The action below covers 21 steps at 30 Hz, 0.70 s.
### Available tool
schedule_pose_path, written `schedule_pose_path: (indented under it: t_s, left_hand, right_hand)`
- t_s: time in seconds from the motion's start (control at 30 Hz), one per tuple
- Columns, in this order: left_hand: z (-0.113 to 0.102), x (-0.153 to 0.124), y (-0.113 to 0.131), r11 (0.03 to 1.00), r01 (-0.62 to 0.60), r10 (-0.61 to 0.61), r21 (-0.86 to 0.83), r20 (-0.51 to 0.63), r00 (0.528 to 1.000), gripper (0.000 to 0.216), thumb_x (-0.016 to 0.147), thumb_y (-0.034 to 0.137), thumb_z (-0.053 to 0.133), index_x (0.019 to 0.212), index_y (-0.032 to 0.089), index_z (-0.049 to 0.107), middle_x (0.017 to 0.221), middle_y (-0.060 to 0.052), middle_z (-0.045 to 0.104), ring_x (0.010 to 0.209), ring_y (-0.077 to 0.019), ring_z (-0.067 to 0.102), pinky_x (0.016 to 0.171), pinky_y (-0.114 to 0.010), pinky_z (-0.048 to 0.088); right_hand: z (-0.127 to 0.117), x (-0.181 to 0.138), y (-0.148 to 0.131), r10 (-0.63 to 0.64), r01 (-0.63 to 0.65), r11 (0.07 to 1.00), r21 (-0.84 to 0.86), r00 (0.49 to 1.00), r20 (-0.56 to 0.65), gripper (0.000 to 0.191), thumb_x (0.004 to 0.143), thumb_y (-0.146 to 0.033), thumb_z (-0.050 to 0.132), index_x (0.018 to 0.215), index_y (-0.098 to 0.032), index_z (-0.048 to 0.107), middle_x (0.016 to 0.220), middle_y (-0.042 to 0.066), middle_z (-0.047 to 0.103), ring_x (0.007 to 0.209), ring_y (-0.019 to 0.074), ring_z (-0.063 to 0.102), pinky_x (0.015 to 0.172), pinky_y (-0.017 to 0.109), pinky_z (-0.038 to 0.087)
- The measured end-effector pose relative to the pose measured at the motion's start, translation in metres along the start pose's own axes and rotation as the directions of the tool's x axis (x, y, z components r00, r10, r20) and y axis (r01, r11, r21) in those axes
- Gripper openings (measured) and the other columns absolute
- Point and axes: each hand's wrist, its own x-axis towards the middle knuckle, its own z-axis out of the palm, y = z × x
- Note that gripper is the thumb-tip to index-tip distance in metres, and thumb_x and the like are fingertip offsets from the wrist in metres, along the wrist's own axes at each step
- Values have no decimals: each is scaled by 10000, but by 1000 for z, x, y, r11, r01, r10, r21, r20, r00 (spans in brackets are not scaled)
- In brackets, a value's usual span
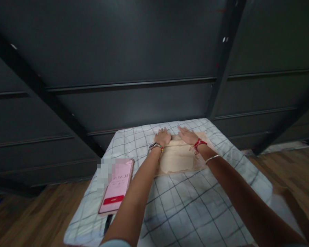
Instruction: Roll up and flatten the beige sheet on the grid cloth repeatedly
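Observation:
A cream folded piece of cloth (177,159) lies on a thinner, peach-coloured sheet (202,164) on the table. My left hand (164,136) rests at the far left corner of the cream piece, palm down with its fingers apart and pointing away from me. At the far edge, my right hand (187,135) lies flat, its fingers stretched out to the left. Both hands press on the material and neither grips it. A watch is on my left wrist; a red string bracelet and a bangle are on my right arm.
A white checked cloth (187,206) covers the table. On its left lies a phone (118,185) with a pink screen and a red button, a dark cable at its lower end. A dark panelled wall (134,106) stands behind the table, and wooden flooring (59,209) shows around it.

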Motion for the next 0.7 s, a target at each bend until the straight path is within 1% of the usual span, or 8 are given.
schedule_pose_path:
  t_s: [0.07,0.17,0.27,0.37,0.53,0.6,0.67,0.7]
  left_hand:
    - [4,-15,0,998,-41,41,40,14,999,589,927,353,230,1451,88,273,1515,-155,276,1404,-265,236,1088,-440,282]
    - [8,-32,-2,984,-147,149,105,-11,989,550,929,355,231,1431,149,323,1500,-118,329,1396,-253,257,1092,-446,266]
    - [4,-30,-2,985,-141,143,98,-16,990,545,933,327,217,1437,137,304,1506,-126,313,1396,-248,258,1094,-422,263]
    - [-2,-25,-2,991,-118,117,69,21,993,535,931,300,217,1424,117,315,1498,-147,321,1385,-248,284,1084,-406,275]
    - [0,-33,-5,970,-233,235,70,-17,972,529,922,342,242,1405,155,352,1498,-122,331,1384,-246,283,1098,-422,246]
    - [1,-31,-5,978,-197,198,66,-12,980,551,922,343,228,1424,136,324,1514,-135,291,1396,-254,254,1105,-432,233]
    - [0,-27,-5,993,-102,100,51,44,994,569,923,351,222,1431,112,312,1520,-155,266,1400,-274,242,1095,-455,245]
    - [1,-26,-5,996,-77,74,46,69,995,570,924,359,220,1428,111,318,1517,-159,271,1397,-283,248,1087,-467,256]
  right_hand:
    - [6,-11,0,-10,10,1000,3,1000,12,364,921,-366,538,1243,-195,537,1272,91,544,1090,244,557,903,467,475]
    - [15,-22,2,-46,46,999,12,998,34,400,972,-362,362,1335,-259,495,1408,62,480,1285,269,416,1052,505,328]
    - [18,-19,4,-61,60,998,19,997,50,479,974,-335,251,1425,-251,390,1467,48,413,1360,259,320,1101,515,235]
    - [17,-15,5,-66,65,998,13,997,51,505,966,-325,244,1452,-223,336,1478,64,393,1364,265,312,1097,531,237]
    - [15,-21,1,-136,136,991,6,987,83,498,956,-269,258,1430,-167,375,1481,88,385,1372,225,303,1104,460,273]
    - [13,-18,0,-64,64,998,10,992,112,497,970,-283,237,1441,-174,351,1492,92,364,1382,238,284,1093,493,282]
    - [12,-12,2,40,-41,999,5,989,139,490,980,-293,225,1437,-176,357,1488,107,366,1380,261,287,1082,530,283]
    - [12,-10,3,55,-56,998,2,987,150,484,982,-292,230,1428,-171,372,1486,115,368,1378,265,292,1085,530,278]
